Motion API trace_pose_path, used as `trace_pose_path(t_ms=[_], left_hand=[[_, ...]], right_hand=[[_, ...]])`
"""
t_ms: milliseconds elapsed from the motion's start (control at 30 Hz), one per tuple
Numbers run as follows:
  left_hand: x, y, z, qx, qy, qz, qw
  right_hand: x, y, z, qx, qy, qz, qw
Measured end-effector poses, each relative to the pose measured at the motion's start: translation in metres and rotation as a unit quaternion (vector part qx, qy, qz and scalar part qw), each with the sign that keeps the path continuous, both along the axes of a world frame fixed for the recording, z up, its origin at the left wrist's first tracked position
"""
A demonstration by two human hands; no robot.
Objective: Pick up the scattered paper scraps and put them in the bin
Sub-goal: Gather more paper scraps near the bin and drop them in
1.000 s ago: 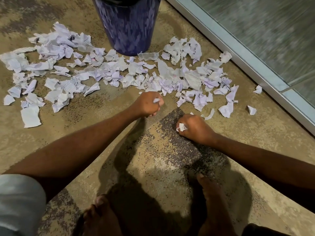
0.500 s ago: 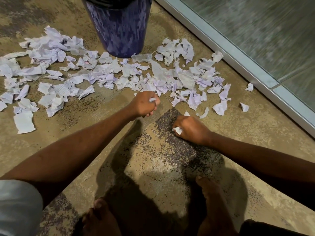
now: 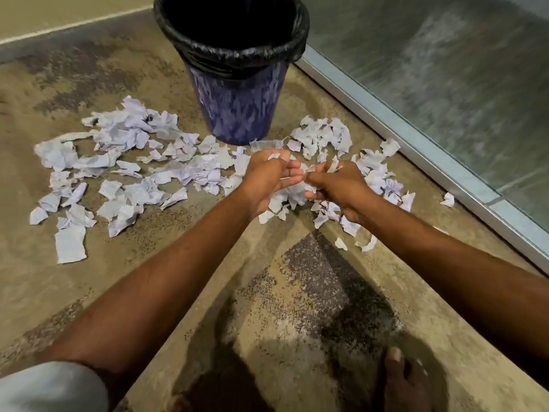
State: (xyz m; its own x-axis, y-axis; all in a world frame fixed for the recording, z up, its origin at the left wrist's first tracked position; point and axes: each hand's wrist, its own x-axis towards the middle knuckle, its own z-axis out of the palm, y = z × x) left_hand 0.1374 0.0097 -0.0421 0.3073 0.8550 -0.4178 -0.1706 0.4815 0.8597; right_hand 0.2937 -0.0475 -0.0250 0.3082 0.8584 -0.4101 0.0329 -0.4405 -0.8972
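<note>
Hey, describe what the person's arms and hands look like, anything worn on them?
The left forearm and right forearm are bare from elbow to wrist. The left hand and right hand wear no gloves, and no watch, bracelet or ring shows. The only clothing near the arms is pale grey-white fabric at the lower left by the left upper arm, probably a short sleeve.

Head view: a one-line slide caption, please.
Left hand and right hand hold paper scraps over the littered floor, before the blue bin.
</note>
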Motion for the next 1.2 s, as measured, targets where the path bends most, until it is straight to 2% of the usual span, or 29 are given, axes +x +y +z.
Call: trace_pose_path(t_ms=[133,367,467,633,733,867,967,1067,1133,1200], left_hand=[[-0.003,0.03,0.05,0.02,-0.09,0.083,0.992],[-0.011,0.089,0.143,0.09,-0.203,0.12,0.968],[-0.018,0.125,0.17,0.11,-0.183,0.157,0.964],[-0.024,0.173,0.187,0.075,-0.12,0.214,0.966],[-0.023,0.187,0.186,0.069,-0.068,0.192,0.977],[-0.021,0.199,0.184,0.055,-0.094,0.15,0.983],[-0.022,0.194,0.19,0.055,-0.106,0.134,0.984],[-0.022,0.185,0.196,0.087,-0.083,0.125,0.985],[-0.018,0.183,0.197,0.138,-0.054,0.16,0.976],[-0.01,0.174,0.198,0.177,-0.063,0.185,0.965]], right_hand=[[-0.008,0.045,0.05,0.047,0.08,-0.018,0.996],[-0.044,0.128,0.14,0.129,0.131,0.053,0.982],[-0.056,0.169,0.169,0.142,0.131,0.059,0.979],[-0.069,0.222,0.188,0.065,0.113,0.091,0.987],[-0.074,0.239,0.189,0.048,0.083,0.071,0.993],[-0.074,0.247,0.189,0.03,0.034,0.112,0.993],[-0.067,0.253,0.192,0.035,-0.02,0.097,0.994],[-0.054,0.261,0.197,0.069,-0.044,0.072,0.994],[-0.041,0.263,0.199,0.097,-0.057,0.065,0.992],[-0.026,0.247,0.205,0.124,-0.092,0.078,0.985]])
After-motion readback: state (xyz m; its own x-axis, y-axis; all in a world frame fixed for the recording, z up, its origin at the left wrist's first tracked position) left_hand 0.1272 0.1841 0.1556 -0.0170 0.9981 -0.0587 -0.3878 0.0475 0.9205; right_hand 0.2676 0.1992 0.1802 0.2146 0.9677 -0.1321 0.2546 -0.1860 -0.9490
